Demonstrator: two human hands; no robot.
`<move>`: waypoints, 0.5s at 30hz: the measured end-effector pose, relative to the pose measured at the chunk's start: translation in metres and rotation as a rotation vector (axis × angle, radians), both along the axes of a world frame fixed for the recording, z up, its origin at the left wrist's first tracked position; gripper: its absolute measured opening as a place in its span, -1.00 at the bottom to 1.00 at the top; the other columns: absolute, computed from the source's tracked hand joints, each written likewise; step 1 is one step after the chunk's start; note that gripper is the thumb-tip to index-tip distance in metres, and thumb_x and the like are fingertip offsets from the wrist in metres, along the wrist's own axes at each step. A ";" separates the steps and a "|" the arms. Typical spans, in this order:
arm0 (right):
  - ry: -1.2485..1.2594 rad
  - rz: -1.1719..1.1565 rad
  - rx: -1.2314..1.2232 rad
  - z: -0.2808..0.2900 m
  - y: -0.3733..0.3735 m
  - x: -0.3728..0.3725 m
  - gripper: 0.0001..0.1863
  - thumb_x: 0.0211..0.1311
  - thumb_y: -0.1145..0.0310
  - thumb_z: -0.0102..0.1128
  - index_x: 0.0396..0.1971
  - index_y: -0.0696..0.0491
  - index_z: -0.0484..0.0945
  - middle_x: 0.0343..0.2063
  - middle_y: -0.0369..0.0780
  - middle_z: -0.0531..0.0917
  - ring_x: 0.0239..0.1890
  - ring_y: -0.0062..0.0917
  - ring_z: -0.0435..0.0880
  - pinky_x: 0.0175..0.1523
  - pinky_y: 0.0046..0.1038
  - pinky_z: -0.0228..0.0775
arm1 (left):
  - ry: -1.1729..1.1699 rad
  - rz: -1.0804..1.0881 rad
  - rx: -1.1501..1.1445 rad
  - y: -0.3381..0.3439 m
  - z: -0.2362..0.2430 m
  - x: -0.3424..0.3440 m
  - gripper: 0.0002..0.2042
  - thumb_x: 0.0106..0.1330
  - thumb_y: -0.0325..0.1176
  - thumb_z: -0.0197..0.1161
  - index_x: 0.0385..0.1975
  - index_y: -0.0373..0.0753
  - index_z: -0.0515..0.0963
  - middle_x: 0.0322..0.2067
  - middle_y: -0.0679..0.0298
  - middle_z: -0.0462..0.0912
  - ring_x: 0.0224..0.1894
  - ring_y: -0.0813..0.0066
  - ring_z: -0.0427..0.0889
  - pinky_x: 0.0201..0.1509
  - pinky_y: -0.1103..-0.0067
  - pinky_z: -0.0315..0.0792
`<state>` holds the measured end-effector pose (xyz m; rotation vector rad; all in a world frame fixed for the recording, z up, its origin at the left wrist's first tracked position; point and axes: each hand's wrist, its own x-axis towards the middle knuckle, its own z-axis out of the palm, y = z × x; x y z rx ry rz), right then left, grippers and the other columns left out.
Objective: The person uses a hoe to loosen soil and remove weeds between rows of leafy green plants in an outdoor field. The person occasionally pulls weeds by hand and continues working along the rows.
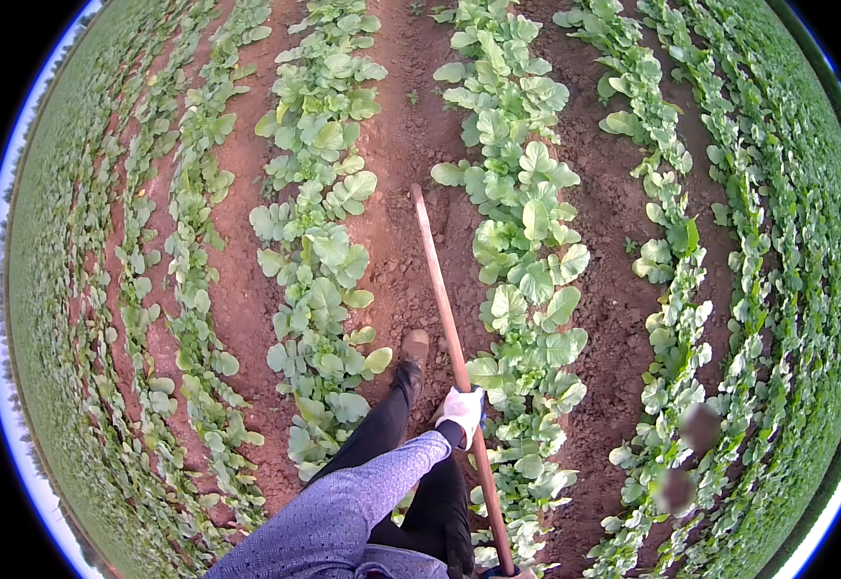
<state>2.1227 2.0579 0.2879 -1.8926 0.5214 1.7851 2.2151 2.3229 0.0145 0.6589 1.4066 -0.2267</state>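
Pole (440,285) clamped in gloved left hand (460,410).
Pole extends ahead of the left hand over soil (392,241) and behind it to the right hand (523,573); right grip, cropped, cannot be told. Form: long, slender, reddish-brown.

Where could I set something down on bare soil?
Mostly bare soil lies past the pole tip, between the nearest leafy rows, and in the furrow right of them. The rows are crowded; a boot stands between them.
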 end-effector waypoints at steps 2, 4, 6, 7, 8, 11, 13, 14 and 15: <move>-0.034 0.010 -0.027 0.017 -0.007 -0.004 -0.63 0.05 0.15 0.38 -0.31 0.16 0.64 -0.61 -0.30 0.61 -0.59 -0.61 0.55 -0.50 -0.48 0.39 | 0.122 -0.014 -0.080 -0.016 0.008 -0.012 -0.81 0.26 -0.28 0.24 -0.47 -0.13 0.36 -0.70 0.40 0.35 -0.74 0.47 0.36 -0.70 0.46 0.34; -0.054 0.022 -0.009 0.025 -0.014 -0.013 -0.61 0.03 0.13 0.40 -0.32 0.18 0.64 -0.59 -0.27 0.62 -0.58 -0.61 0.57 -0.49 -0.48 0.41 | 0.131 -0.005 -0.067 -0.013 0.005 -0.027 -0.81 0.26 -0.29 0.24 -0.43 -0.14 0.35 -0.68 0.36 0.37 -0.74 0.44 0.37 -0.70 0.40 0.35; -0.106 0.035 -0.004 0.019 -0.012 -0.012 -0.58 0.00 0.12 0.42 -0.34 0.20 0.63 -0.58 -0.24 0.63 -0.56 -0.60 0.59 -0.48 -0.49 0.43 | 0.087 -0.007 -0.031 -0.001 0.029 -0.004 -0.81 0.27 -0.28 0.24 -0.43 -0.13 0.35 -0.69 0.37 0.36 -0.74 0.44 0.36 -0.70 0.40 0.35; -0.122 0.048 0.016 0.012 -0.007 -0.007 -0.57 -0.01 0.11 0.43 -0.35 0.21 0.63 -0.57 -0.22 0.64 -0.56 -0.60 0.60 -0.47 -0.49 0.44 | 0.013 0.001 -0.084 0.015 0.034 0.007 -0.75 0.25 -0.24 0.26 -0.29 -0.20 0.34 -0.63 0.30 0.36 -0.68 0.42 0.40 -0.68 0.41 0.37; -0.134 0.066 0.050 0.000 0.003 0.000 -0.56 -0.02 0.11 0.44 -0.35 0.22 0.63 -0.57 -0.21 0.65 -0.55 -0.59 0.62 -0.46 -0.49 0.44 | 0.025 -0.007 -0.013 0.031 0.040 0.021 -0.75 0.24 -0.25 0.27 -0.31 -0.20 0.33 -0.65 0.30 0.36 -0.69 0.42 0.40 -0.70 0.44 0.35; -0.082 0.123 0.147 -0.034 0.066 0.039 -0.51 -0.04 0.07 0.46 -0.34 0.24 0.63 -0.60 -0.22 0.64 -0.57 -0.60 0.61 -0.45 -0.50 0.46 | 0.028 -0.020 0.265 0.105 0.037 0.058 -0.78 0.22 -0.25 0.27 -0.39 -0.20 0.38 -0.64 0.28 0.47 -0.71 0.45 0.41 -0.71 0.43 0.32; 0.044 0.110 0.080 -0.054 0.109 0.063 -0.58 -0.01 0.10 0.44 -0.35 0.18 0.64 -0.64 -0.29 0.60 -0.61 -0.65 0.55 -0.49 -0.52 0.41 | 0.003 -0.013 0.363 0.152 0.044 0.082 -0.78 0.23 -0.28 0.24 -0.48 -0.19 0.34 -0.69 0.32 0.40 -0.72 0.46 0.39 -0.70 0.44 0.28; 0.111 0.078 0.105 -0.063 0.118 0.072 -0.60 0.00 0.11 0.43 -0.36 0.17 0.64 -0.64 -0.28 0.60 -0.60 -0.67 0.55 -0.47 -0.52 0.41 | -0.007 -0.010 0.391 0.166 0.040 0.088 -0.79 0.24 -0.29 0.23 -0.48 -0.18 0.33 -0.69 0.34 0.37 -0.72 0.46 0.38 -0.70 0.44 0.28; 0.170 0.058 0.102 -0.072 0.110 0.072 -0.62 0.01 0.12 0.43 -0.38 0.15 0.64 -0.65 -0.31 0.58 -0.63 -0.67 0.51 -0.52 -0.53 0.36 | -0.010 0.007 0.378 0.164 0.035 0.085 -0.79 0.24 -0.29 0.23 -0.47 -0.18 0.33 -0.69 0.34 0.38 -0.72 0.46 0.38 -0.70 0.44 0.28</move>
